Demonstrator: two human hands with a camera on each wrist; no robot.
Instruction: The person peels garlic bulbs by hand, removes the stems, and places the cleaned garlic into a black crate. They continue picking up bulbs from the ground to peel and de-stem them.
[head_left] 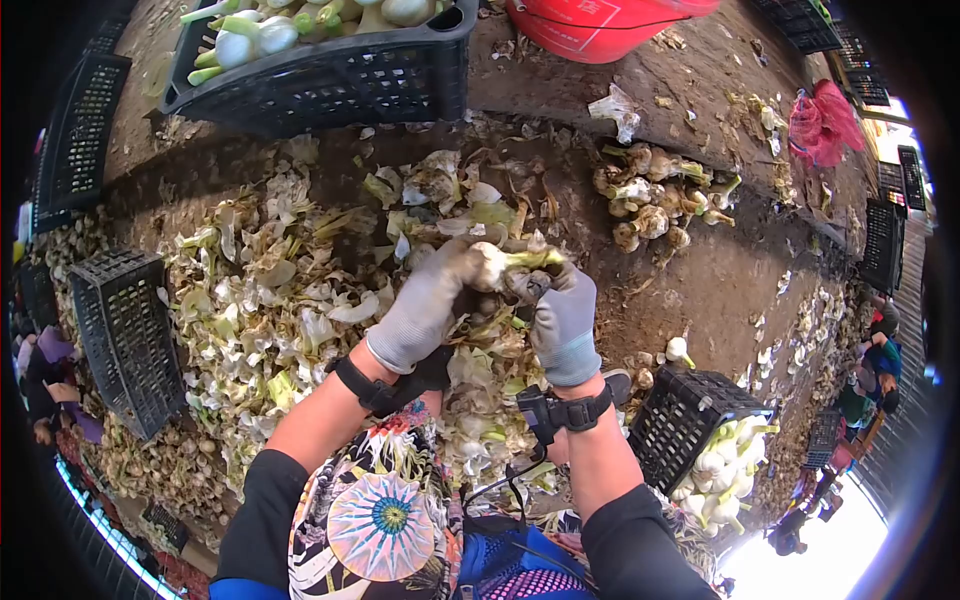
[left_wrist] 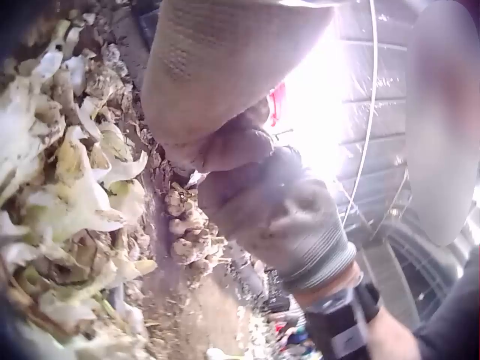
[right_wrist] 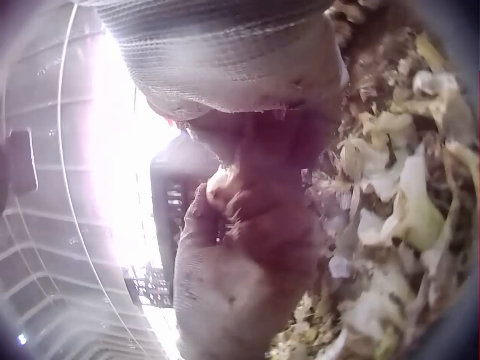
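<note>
Both hands wear soiled grey-white knit gloves and meet in the middle of the head view. A garlic bulb (head_left: 490, 262) with a pale green stem (head_left: 528, 259) lies across them. The left hand (head_left: 425, 305) grips the bulb end. At the stem end, the right hand (head_left: 567, 325) has its fingers curled round the stem and loose brown outer skin. In the left wrist view the gloves hide most of the garlic. A sliver of the bulb (right_wrist: 219, 186) shows between the gloves in the right wrist view.
Peeled skins (head_left: 260, 270) heap over the ground at the left. Untrimmed garlic bulbs (head_left: 655, 195) lie piled ahead on the right. A black crate of bulbs (head_left: 330, 85) and a red bucket (head_left: 605, 25) stand in front. A tipped crate (head_left: 675, 425) spills white bulbs near the right forearm.
</note>
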